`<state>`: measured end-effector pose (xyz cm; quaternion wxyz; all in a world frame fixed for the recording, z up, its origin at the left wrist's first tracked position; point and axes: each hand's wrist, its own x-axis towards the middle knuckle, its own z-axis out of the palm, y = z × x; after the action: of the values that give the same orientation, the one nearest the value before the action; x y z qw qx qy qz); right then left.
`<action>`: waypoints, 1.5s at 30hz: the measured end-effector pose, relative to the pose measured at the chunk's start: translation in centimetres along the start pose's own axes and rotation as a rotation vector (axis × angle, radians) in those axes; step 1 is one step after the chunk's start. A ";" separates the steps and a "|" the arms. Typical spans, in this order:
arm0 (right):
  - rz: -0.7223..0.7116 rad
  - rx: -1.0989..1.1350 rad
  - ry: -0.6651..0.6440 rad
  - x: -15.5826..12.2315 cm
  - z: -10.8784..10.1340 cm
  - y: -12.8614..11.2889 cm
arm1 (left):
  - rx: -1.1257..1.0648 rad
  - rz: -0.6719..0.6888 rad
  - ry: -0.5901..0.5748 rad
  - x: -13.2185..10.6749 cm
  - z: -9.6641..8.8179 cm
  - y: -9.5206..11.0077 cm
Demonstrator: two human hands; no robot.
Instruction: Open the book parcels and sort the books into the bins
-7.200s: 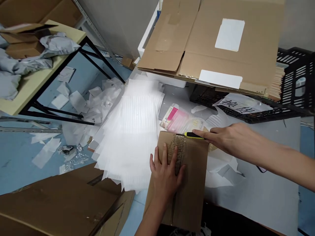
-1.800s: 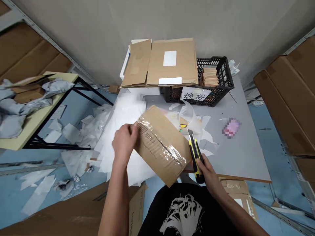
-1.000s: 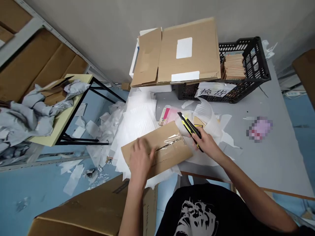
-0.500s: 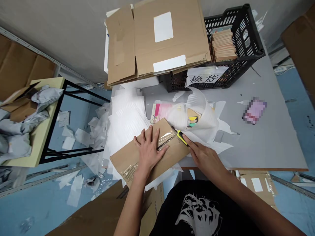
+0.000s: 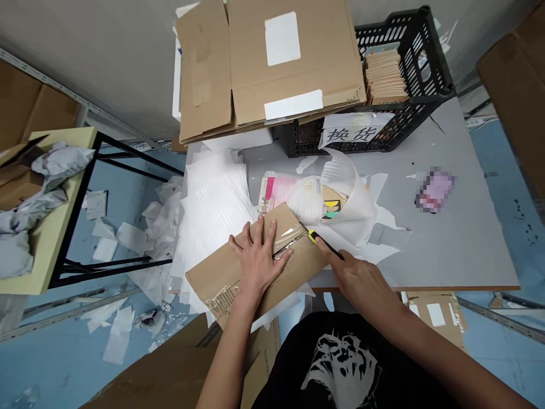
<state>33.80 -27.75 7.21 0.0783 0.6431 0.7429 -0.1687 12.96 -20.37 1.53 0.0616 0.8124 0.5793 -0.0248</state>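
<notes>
Pressing a taped cardboard box (image 5: 307,259) under the spread left hand (image 5: 258,264). Gripping a yellow-and-black box cutter (image 5: 313,235) in the right hand (image 5: 360,279).

At the front edge of the table (image 5: 460,244), the left hand (image 5: 258,264) presses, fingers spread, on a taped cardboard box (image 5: 303,260). The right hand (image 5: 360,278) holds a knife (image 5: 313,235), its tip at the tape near the box's right end. White sheets (image 5: 217,196) lie along the left edge; a black crate (image 5: 419,106) stands near the back right corner.
</notes>
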 end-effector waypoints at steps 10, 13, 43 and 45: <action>-0.013 -0.080 -0.065 -1.6 0.6 0.3 | -0.022 -0.002 0.007 0.1 0.2 -0.2; -0.035 -0.093 -0.061 -2.0 0.5 0.3 | -0.018 0.006 0.012 0.0 0.3 -0.2; -0.063 -0.134 0.057 -5.1 2.9 1.9 | 0.031 0.004 -0.069 -0.3 -0.9 0.6; -0.054 -0.142 0.054 -5.2 2.9 1.7 | 0.042 0.001 -0.040 -0.5 -1.3 1.4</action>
<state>35.98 -33.37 5.98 0.0992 0.6200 0.7718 -0.1005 14.08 -21.09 2.96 0.0561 0.8131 0.5769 -0.0532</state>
